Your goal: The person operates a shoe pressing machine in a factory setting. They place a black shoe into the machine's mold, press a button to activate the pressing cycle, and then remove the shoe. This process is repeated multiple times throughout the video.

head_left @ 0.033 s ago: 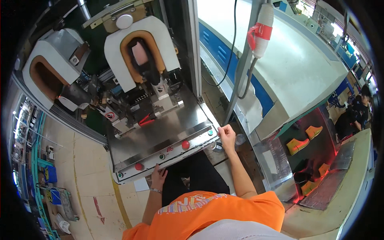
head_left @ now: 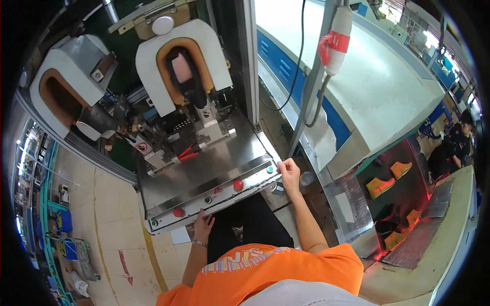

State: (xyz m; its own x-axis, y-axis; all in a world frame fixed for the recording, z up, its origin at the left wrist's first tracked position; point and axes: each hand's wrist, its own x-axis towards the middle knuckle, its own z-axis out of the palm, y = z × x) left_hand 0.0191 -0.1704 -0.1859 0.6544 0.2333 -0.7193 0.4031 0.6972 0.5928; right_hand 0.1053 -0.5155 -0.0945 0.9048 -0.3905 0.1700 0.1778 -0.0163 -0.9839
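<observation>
My right hand (head_left: 290,176) is at the right end of the control panel (head_left: 220,202), its fingers curled in and nothing visible in them. Close beside it is a green button (head_left: 270,169). At the panel's front edge rests my left hand (head_left: 203,227), fingers spread, below the middle green button (head_left: 207,199). Two red knobs (head_left: 238,185) also sit on the panel. Behind it, a white U-shaped mould with brown lining (head_left: 182,66) surrounds a dark form with a pinkish top (head_left: 181,69). A second such mould (head_left: 61,102) stands tilted at the left.
Red-handled pliers or a similar tool (head_left: 189,153) lie on the metal plate. To the right stands a large white-and-blue machine (head_left: 367,76), and orange-yellow shoe uppers (head_left: 380,187) lie on its red-lit belt. A red-and-white plug connector (head_left: 337,43) hangs by a post. Another person (head_left: 451,145) is at far right.
The machine and panel sit very slightly farther right in the picture, a small shift of view. Both my hands keep their places.
</observation>
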